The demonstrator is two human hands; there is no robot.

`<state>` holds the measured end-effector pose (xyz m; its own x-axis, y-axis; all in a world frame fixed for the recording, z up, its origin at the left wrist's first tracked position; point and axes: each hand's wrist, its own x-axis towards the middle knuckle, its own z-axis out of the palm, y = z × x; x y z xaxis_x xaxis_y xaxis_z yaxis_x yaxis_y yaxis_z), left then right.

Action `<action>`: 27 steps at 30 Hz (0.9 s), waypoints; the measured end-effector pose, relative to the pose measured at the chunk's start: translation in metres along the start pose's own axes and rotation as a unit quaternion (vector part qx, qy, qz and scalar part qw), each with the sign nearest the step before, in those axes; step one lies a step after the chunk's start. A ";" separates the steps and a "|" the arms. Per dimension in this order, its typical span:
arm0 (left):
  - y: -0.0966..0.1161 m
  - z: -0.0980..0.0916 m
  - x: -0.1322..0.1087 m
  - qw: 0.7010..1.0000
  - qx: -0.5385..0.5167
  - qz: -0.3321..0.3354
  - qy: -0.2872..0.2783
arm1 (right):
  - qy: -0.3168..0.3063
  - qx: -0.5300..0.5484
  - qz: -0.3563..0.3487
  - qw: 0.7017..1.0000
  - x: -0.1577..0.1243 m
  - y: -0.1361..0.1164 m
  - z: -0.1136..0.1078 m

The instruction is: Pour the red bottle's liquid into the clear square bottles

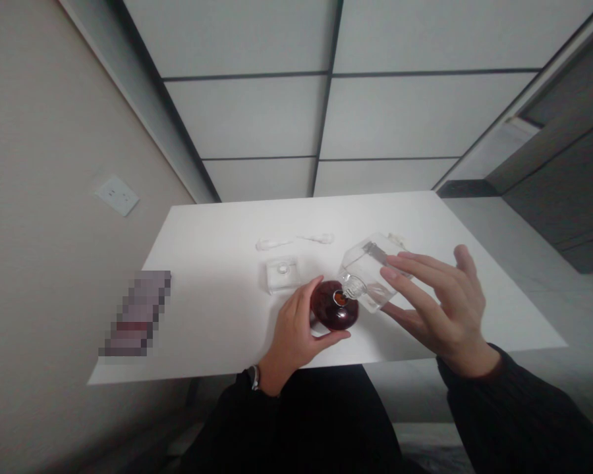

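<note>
The clear bottle point(370, 276), gripped by the right hand point(439, 303), is tilted just right of the red bottle point(333, 306), its long axis slanted down-left so its neck meets that bottle's mouth, which is steadied in the left hand's point(296, 329) curled grip.

Before you lies a plain white rectangular table point(217, 316), its left edge close beside a matt beige wall point(39, 276). That wall carries a white double socket plate point(117, 195) (set a little above the tabletop). Beyond the far edge stand large white wall panels point(257, 112), divided by thin dark frames. On your right, a dark grey wood-grain cabinet front point(568, 191) runs back along a pale grey floor point(548, 283). The light is soft and even.
</note>
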<state>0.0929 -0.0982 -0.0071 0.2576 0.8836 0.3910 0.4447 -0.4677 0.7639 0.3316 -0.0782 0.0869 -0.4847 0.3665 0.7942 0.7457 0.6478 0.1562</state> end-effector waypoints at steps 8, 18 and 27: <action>0.000 0.002 -0.001 1.000 -0.008 0.001 0.011 | -0.006 -0.003 0.011 1.000 -0.003 0.000 0.000; 0.000 0.002 0.000 1.000 -0.002 0.010 0.018 | -0.005 -0.004 0.003 1.000 -0.002 0.001 0.000; 0.000 0.002 -0.001 1.000 -0.004 -0.003 0.007 | -0.010 0.001 -0.001 1.000 -0.001 0.001 0.000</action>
<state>0.0944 -0.0991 -0.0079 0.2426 0.8863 0.3946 0.4385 -0.4630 0.7703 0.3331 -0.0783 0.0862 -0.4942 0.3785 0.7826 0.7439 0.6500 0.1554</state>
